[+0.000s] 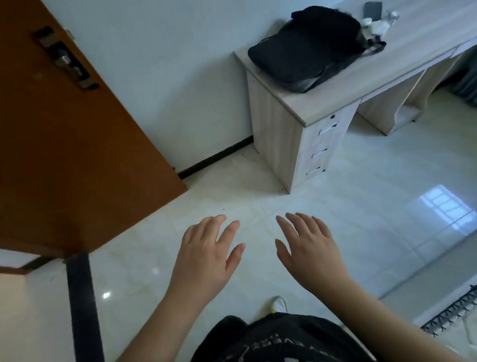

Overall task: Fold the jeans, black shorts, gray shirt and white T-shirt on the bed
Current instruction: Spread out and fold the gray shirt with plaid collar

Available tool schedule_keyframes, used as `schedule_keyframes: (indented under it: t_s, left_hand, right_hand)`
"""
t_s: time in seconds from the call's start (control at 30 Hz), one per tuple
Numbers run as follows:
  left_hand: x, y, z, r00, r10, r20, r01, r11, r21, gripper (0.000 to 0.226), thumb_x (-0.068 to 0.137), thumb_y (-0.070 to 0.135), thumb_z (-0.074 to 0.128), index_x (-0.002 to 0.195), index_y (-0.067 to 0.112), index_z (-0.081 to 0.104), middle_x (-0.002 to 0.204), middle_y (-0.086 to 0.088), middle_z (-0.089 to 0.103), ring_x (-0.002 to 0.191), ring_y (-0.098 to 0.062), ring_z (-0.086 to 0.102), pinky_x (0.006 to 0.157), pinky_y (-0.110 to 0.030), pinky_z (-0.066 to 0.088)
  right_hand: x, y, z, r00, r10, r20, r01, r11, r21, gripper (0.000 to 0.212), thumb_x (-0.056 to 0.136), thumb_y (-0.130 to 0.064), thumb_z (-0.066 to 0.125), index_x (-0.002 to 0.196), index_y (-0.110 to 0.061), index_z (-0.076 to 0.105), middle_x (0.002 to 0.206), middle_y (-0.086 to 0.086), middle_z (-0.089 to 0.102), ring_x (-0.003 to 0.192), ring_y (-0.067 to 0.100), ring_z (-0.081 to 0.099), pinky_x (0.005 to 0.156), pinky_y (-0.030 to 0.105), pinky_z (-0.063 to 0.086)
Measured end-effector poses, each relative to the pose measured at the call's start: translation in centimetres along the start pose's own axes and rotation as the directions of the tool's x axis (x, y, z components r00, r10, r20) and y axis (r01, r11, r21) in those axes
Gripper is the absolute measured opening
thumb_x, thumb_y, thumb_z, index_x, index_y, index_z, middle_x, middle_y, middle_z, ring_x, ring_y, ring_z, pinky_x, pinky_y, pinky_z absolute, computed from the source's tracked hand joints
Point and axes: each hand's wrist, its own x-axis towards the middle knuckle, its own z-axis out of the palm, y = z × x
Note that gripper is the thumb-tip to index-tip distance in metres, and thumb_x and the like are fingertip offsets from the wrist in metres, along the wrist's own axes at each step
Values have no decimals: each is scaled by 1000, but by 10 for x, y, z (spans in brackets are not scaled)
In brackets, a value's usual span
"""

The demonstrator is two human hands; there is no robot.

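Both hands are held out palm-down over the pale tiled floor [342,217], the left hand [207,253] and the right hand [308,249] a little apart, fingers straight and spread, holding nothing. None of the clothes to be folded can be seen; only a fringed corner of the bed [473,326] shows at the lower right edge. A black bag [308,49] lies at the left end of the bench [345,94], against the wall beside a brown door [52,148].
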Motion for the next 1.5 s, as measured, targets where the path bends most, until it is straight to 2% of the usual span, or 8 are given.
schedule_keyframes:
  t_s: [0.23,0.47,0.67,0.87,1.0,1.1,1.27,1.5]
  left_hand:
    - [98,-20,2,993,71,-99,-80,993,-89,47,97,40,37,128,14,61,121,-7,61,112,-25,58,90,-40,49]
    - [250,0,-6,919,387,-76,-391,919,-47,49,94,43,39,128,15,61,126,-9,61,117,-30,57,92,-45,49]
    - [348,64,-10,708,699,98,-703,710,18,53,93,46,44,142,26,46,141,-6,50,132,-28,44,106,-43,35]
    - [417,176,-11,455,888,72,-890,455,18,52,95,41,45,144,24,43,145,-6,46,135,-27,40,108,-43,31]
    - [446,264,-9,329,941,77,-944,329,14,49,97,41,43,142,23,45,140,-6,52,126,-26,49,103,-42,35]
    - [462,325,-12,237,968,79,-972,236,17,48,97,41,47,141,23,48,130,-6,59,110,-28,60,91,-41,43]
    - [487,408,-32,184,982,26,-982,183,37,36,90,37,58,119,18,66,112,-6,67,93,-28,66,77,-39,51]
    - [537,498,-38,137,991,2,-990,137,-13,37,89,37,64,121,19,66,118,-7,65,106,-29,63,87,-41,48]
  right_hand:
    - [71,25,-6,991,130,-33,-130,991,-11,39,84,-36,70,115,-12,69,126,11,64,122,31,58,102,47,46]
    - [142,71,-7,948,314,40,-313,949,-44,41,90,-41,59,122,-15,65,130,8,61,126,29,53,107,43,39]
    - [147,123,-21,788,607,105,-605,795,-52,44,96,-46,49,129,-19,58,141,6,53,134,27,45,113,42,30]
    - [114,188,-45,564,824,45,-824,566,-31,49,100,-49,33,140,-24,44,153,3,37,143,23,28,117,39,18]
    - [89,238,-63,436,900,9,-899,436,-32,46,100,-47,36,137,-24,50,150,3,41,136,24,39,111,38,25]
    - [71,277,-81,327,939,-107,-945,326,-34,37,92,-41,59,120,-17,66,129,8,62,116,28,58,99,42,42]
    - [58,350,-106,271,935,-229,-961,276,-12,33,80,-34,76,105,-13,72,110,9,70,101,29,67,87,43,52]
    - [59,453,-130,207,940,-271,-976,217,10,33,80,-31,76,106,-11,71,113,12,68,102,33,65,88,44,50]
